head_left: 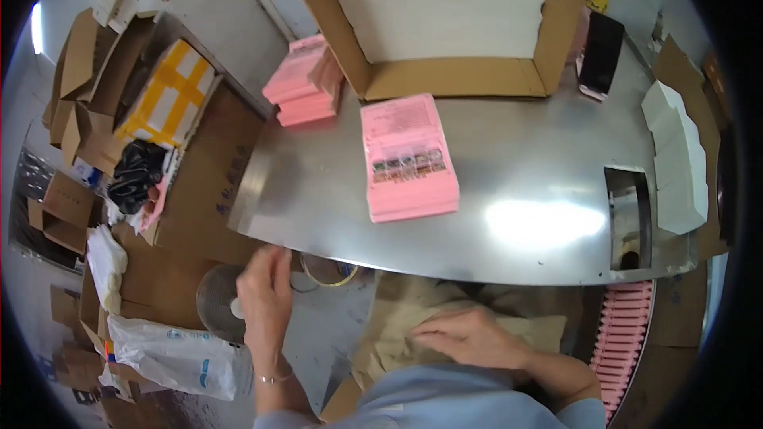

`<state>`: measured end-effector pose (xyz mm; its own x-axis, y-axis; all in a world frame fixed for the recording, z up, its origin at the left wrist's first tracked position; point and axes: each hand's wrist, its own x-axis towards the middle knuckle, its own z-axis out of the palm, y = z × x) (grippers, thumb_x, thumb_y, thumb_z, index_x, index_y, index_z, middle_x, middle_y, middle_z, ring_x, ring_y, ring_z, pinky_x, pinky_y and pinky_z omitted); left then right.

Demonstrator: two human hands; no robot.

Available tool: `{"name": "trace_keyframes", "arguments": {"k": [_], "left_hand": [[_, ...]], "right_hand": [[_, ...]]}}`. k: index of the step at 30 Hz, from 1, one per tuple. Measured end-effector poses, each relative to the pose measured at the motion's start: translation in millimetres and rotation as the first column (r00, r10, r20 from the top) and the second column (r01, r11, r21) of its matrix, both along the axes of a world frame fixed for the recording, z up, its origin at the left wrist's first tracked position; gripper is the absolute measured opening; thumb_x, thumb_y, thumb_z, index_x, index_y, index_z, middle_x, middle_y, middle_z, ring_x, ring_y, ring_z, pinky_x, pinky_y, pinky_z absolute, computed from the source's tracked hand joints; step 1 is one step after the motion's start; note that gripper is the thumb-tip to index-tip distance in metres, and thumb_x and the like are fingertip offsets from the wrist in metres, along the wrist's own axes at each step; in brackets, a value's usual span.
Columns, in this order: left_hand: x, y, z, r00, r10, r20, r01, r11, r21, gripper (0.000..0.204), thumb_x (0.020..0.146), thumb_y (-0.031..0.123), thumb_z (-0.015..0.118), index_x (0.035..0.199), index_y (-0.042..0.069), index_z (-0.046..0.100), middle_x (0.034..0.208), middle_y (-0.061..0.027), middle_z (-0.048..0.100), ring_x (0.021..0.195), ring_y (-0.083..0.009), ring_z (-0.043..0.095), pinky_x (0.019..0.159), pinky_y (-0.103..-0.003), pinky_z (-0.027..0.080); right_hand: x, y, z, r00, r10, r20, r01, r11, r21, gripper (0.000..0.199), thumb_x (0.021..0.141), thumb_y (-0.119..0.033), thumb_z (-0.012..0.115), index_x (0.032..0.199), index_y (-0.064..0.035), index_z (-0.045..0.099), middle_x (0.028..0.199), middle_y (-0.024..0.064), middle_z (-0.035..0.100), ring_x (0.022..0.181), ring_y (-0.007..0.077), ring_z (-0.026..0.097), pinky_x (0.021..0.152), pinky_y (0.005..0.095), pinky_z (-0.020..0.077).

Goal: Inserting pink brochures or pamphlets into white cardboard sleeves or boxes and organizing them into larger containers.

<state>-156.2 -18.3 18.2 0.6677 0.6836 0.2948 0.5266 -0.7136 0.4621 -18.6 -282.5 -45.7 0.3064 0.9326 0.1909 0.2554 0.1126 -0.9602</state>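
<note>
Workroom with a metal-topped table (524, 163) spanning the centre and right of the frame.

On the table: one stack of pink printed sheets (409, 163), centre, top sheet bearing a band of small coloured pictures; one further pink pile (304, 83), upper left of centre; one open cardboard box (453, 79), white inside, top centre, just behind the stack; one black phone (602, 56), propped upright, upper right; one white tray (675, 157), right, beside a rectangular opening (628, 218) in the tabletop.

Hands: two, well apart, neither touching the stack. Left hand (265, 290), lower left of centre, near the table's front edge, fingers bent and bunched; whether they pinch anything cannot be told. Bracelet (276, 376) at its wrist. Right hand (469, 335), lower centre, palm down, fingers loosely extended, above brown material (397, 330).

Surroundings: carton with yellow tape (171, 95), upper left; black plastic bag (137, 179), left; white plastic bag (183, 353), lower left; row of pink pieces (624, 334), lower right.
</note>
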Motion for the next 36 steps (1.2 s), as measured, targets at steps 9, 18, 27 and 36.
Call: {"name": "trace_keyframes", "arguments": {"k": [9,18,27,36], "left_hand": [[206.0,-67.9,-57.7,0.869,-0.422,-0.258,0.492,0.783,0.379,0.073,0.086,0.058,0.066,0.143,0.014,0.052,0.156,-0.022,0.035,0.146,-0.0484,0.023,0.112,-0.072,0.018],[189.1,-10.3,-6.0,0.853,-0.513,-0.093,0.505,0.769,0.391,0.064,0.091,0.007,0.065,0.15,0.007,0.041,0.142,-0.0196,0.053,0.135,-0.0402,0.043,0.108,-0.049,0.037],[203.0,-7.8,-19.4,0.842,-0.533,-0.083,0.533,0.798,0.28,0.013,0.093,0.001,0.059,0.105,0.003,0.057,0.099,-0.0151,0.059,0.094,-0.0364,0.056,0.088,-0.044,0.045],[199.5,-204.9,-62.2,0.483,-0.875,0.02,0.855,0.476,0.206,0.013,0.087,0.003,0.068,0.094,0.004,0.057,0.088,-0.014,0.053,0.085,-0.0342,0.05,0.074,-0.045,0.038]], "right_hand": [[28.4,-80.2,47.6,0.918,-0.395,0.037,0.394,0.898,-0.197,0.02,0.093,-0.009,0.069,0.11,0.0005,0.072,0.097,0.0117,0.073,0.085,0.0222,0.071,0.075,0.0311,0.055],[144.8,-259.8,84.1,-0.262,-0.671,0.694,0.89,0.11,0.443,0.021,0.083,-0.004,0.073,0.104,-0.0028,0.072,0.097,0.012,0.07,0.091,0.0311,0.066,0.078,0.0401,0.0533],[214.8,-297.1,56.9,-0.274,-0.478,0.835,0.956,-0.035,0.293,0.03,0.088,-0.023,0.064,0.082,0.0053,0.071,0.091,0.0236,0.062,0.089,0.0373,0.058,0.081,0.0476,0.0499],[211.9,-292.9,49.3,-0.369,-0.535,0.76,0.913,-0.058,0.403,0.027,0.086,-0.02,0.065,0.089,0.0041,0.074,0.09,0.0232,0.063,0.091,0.0372,0.058,0.081,0.0472,0.0499]]}}
